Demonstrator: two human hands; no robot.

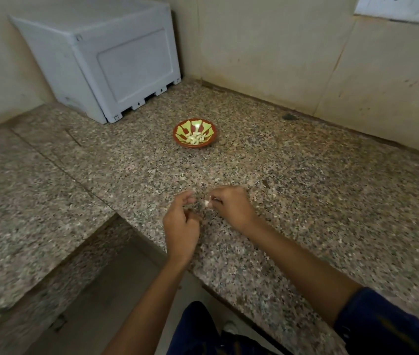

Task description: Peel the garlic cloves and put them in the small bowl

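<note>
Setting: speckled granite surface (293, 175) running into a corner of beige tiled walls (267, 47), seen from above.
Garlic clove: small whitish garlic clove (207, 202), partly skinned by the look of it, held just above the surface between the two hands; blur hides its details.
Right hand: right hand (231, 208) pinches the clove at its fingertips, fingers curled in toward the thumb.
Left hand: left hand (181, 226) sits just beside the clove with fingers curled, thumb and forefinger near each other; motion blur leaves it unclear whether they hold a scrap of skin.
Small bowl: small round red-brown bowl with a yellow-green pattern (195, 133) stands on the surface well beyond the hands, toward the corner.
Bowl contents: heap of pale peeled garlic cloves (195, 138) lies in its bottom.
Box: grey-white plastic box-shaped appliance (101, 55) stands at the back left, against the wall, apart from the bowl.
Person: dark blue sleeve (382, 324) on the right arm.
</note>
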